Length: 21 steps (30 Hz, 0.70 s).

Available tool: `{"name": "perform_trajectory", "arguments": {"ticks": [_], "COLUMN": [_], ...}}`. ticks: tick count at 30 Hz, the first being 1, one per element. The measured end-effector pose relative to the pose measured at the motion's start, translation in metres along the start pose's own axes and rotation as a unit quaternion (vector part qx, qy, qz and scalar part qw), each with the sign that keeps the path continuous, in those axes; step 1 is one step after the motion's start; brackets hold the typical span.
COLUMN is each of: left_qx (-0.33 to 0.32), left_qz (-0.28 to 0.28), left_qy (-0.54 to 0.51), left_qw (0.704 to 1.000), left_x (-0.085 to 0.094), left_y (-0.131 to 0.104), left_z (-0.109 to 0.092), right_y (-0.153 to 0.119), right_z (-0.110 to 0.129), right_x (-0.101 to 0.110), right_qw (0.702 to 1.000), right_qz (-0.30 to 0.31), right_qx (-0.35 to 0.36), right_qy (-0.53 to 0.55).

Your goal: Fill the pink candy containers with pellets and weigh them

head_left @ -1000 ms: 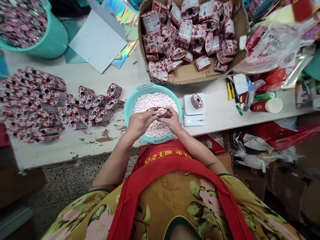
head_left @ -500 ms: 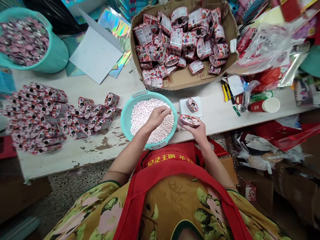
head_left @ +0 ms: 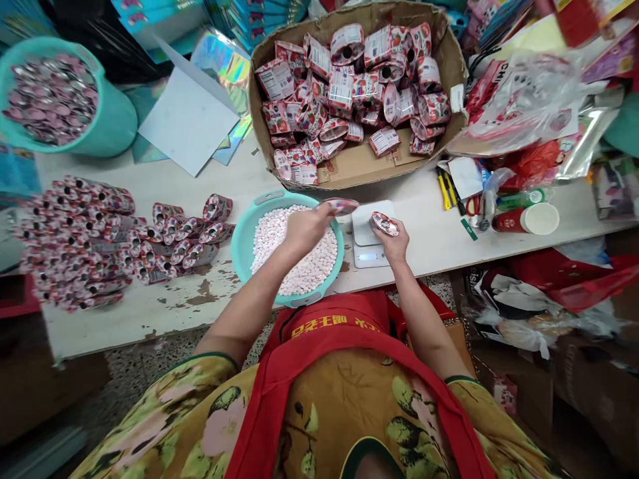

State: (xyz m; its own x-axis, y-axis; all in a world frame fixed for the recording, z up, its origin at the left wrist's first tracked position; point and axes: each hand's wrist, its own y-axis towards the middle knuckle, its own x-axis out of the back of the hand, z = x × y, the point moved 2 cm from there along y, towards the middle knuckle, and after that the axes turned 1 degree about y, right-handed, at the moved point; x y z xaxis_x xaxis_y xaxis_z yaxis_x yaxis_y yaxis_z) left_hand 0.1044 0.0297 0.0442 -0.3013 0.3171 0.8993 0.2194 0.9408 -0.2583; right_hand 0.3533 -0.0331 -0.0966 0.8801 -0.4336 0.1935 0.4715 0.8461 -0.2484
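Over the right part of the turquoise basin (head_left: pixel 241 249) of small pale pink pieces (head_left: pixel 269 233), my left hand (head_left: pixel 307 233) grips a printed packet (head_left: pixel 341 206), blurred by motion. My right hand (head_left: pixel 393 243) has its fingers closed around a second printed packet (head_left: pixel 383 225) at the right edge of the small white scale (head_left: pixel 369 256). The scale's plate shows nothing on it, and its display is lit.
A cardboard box (head_left: pixel 359 176) of printed packets stands behind the basin. Many packets (head_left: pixel 100 239) are piled on the left of the table (head_left: pixel 174 306). A turquoise bucket (head_left: pixel 117 113) is at the back left; cutters (head_left: pixel 446 189) and a paper cup (head_left: pixel 539 218) lie right.
The packet from my right hand is now in my left hand, which has risen. My right hand has taken hold of the packet that lay on the scale.
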Motion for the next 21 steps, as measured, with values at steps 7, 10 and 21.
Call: {"name": "perform_trajectory", "arguments": {"ticks": [7,10,21], "left_qx": [0.312,0.389,0.404], "left_qz": [-0.092,-0.048,-0.118], "left_qy": [0.064,0.061,-0.102], "left_qw": [0.943,0.918,0.901], "left_x": [0.062,0.029,-0.003], "left_y": [-0.150,-0.174,-0.157], "left_z": [0.180,0.236,0.263], "right_y": [-0.006,-0.019,-0.048], "right_z": [-0.006,0.000,-0.031], "right_x": [0.011,0.042,0.105], "right_qw": [0.994,0.989,0.973], "right_qz": [-0.029,-0.087,-0.191], "right_qx": [0.060,0.065,0.010], "right_qy": [-0.082,-0.101,-0.127]}}
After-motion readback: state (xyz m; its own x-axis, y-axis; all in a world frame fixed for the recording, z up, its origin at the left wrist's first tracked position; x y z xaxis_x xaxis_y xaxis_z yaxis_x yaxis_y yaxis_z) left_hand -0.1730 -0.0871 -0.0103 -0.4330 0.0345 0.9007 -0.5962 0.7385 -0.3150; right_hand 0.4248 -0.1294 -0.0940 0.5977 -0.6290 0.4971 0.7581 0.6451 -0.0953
